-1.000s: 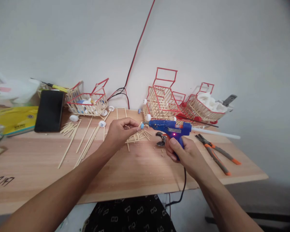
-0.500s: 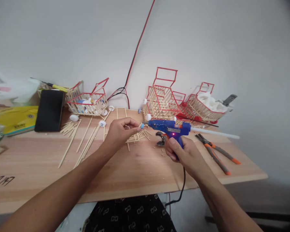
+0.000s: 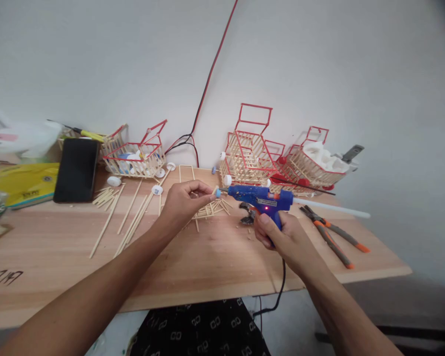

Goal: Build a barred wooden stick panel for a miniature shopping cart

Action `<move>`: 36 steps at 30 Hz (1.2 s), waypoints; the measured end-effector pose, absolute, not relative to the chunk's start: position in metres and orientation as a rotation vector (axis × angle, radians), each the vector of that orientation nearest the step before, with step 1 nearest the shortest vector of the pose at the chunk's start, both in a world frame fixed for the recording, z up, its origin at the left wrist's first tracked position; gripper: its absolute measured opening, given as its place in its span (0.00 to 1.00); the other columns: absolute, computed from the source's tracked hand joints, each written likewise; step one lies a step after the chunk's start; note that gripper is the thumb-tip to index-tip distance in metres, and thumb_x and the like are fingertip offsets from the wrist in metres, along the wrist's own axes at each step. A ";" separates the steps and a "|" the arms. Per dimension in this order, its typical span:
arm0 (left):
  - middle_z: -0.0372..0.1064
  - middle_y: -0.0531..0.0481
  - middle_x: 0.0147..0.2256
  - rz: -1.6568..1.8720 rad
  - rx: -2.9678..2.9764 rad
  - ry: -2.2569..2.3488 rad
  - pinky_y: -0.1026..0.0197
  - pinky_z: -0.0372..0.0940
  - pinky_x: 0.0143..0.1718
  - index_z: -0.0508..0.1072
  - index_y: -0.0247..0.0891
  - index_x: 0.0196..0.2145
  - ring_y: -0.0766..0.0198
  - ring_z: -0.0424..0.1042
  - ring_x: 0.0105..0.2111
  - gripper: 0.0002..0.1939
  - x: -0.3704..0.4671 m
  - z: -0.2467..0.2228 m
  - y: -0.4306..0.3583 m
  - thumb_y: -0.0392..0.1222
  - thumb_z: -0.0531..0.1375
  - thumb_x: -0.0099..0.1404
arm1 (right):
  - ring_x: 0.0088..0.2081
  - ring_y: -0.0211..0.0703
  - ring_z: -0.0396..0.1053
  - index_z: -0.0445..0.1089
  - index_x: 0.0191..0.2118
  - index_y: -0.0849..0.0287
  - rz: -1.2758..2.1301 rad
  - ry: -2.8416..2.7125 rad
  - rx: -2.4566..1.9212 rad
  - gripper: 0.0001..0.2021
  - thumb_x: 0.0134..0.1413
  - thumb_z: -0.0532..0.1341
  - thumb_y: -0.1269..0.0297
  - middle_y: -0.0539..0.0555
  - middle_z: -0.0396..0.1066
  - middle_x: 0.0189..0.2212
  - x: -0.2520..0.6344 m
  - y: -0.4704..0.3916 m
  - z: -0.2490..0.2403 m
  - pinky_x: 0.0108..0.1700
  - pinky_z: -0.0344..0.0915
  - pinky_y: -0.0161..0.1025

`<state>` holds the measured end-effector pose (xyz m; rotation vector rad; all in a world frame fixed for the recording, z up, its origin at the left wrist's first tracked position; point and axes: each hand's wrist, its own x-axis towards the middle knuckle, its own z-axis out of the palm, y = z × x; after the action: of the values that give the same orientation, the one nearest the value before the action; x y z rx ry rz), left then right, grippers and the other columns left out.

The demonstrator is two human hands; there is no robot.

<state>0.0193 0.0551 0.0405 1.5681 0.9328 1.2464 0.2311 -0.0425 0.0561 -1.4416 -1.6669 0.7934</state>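
My left hand (image 3: 187, 200) is closed, thumb against fingers, pinching a small blue piece (image 3: 218, 193) with a pale bit of stick beside it; its exact kind is unclear. My right hand (image 3: 280, 230) grips a blue glue gun (image 3: 261, 196) by its handle. The gun's nozzle points left, right at the blue piece; I cannot tell whether they touch. A red light glows on the gun, and a long white glue stick (image 3: 333, 206) sticks out of its back. Below and behind the left fingers lie short wooden sticks (image 3: 207, 210) and a stick frame (image 3: 186, 172).
Miniature stick carts with red rims (image 3: 135, 160) stand along the wall, left and right (image 3: 250, 158). Orange-handled pliers (image 3: 333, 237) lie at right, and cutters (image 3: 246, 213) behind the gun. Long sticks (image 3: 133, 225), white wheels (image 3: 113, 181) and a phone (image 3: 76, 170) are on the left.
The glue gun has shifted very slightly right and down, with its glue stick's tail a little lower. The left hand has barely moved.
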 end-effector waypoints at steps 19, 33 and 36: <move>0.73 0.50 0.28 1.106 1.307 0.863 0.64 0.57 0.30 0.78 0.37 0.29 0.69 0.64 0.26 0.13 0.013 0.028 0.067 0.49 0.70 0.49 | 0.46 0.55 0.66 0.62 0.51 0.60 -0.525 -1.747 -1.722 0.18 0.55 0.55 0.61 0.62 0.66 0.44 0.312 -0.043 0.050 0.44 0.64 0.49; 0.69 0.50 0.26 0.922 0.888 0.532 0.69 0.61 0.27 0.76 0.30 0.29 0.72 0.66 0.27 0.10 0.012 0.027 0.071 0.39 0.70 0.51 | 0.23 0.40 0.63 0.67 0.37 0.60 0.695 -1.480 -1.441 0.19 0.61 0.52 0.48 0.52 0.68 0.22 0.270 -0.070 0.028 0.27 0.60 0.37; 0.68 0.49 0.27 0.905 0.795 0.430 0.70 0.62 0.27 0.75 0.30 0.30 0.71 0.66 0.28 0.07 0.009 0.025 0.073 0.36 0.68 0.55 | 0.23 0.39 0.63 0.67 0.36 0.59 0.816 -1.473 -1.276 0.18 0.61 0.53 0.48 0.50 0.66 0.21 0.234 -0.063 0.025 0.28 0.60 0.36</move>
<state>0.0095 0.0729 0.0253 0.7945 0.4295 0.9051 0.2339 -0.0632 0.0254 -1.2758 -1.4727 0.8162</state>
